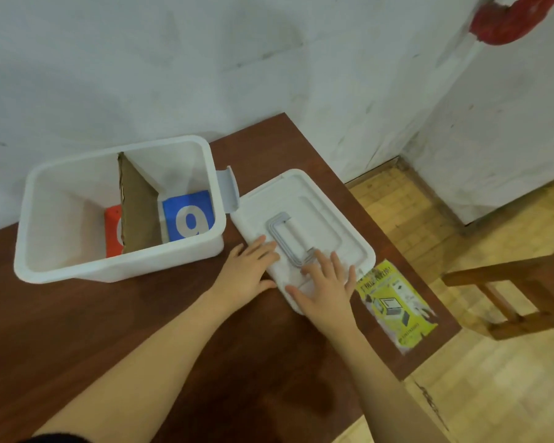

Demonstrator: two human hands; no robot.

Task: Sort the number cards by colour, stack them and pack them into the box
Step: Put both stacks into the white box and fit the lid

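Sorting and packing apparently done: white box [119, 219] at centre left, open, split by a cardboard divider [138, 212]; blue card [187, 215] right of it, red card [113, 230] left. Lid [304, 225] off, flat at frame centre. Left hand [248, 270] and right hand [328, 282] spread flat on it, gripping nothing. Closing left.

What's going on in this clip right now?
A person has both hands on the white lid lying on the table beside the open box: left hand at its near edge, right hand flat on top. Inside, a cardboard divider separates an orange card from a blue card.
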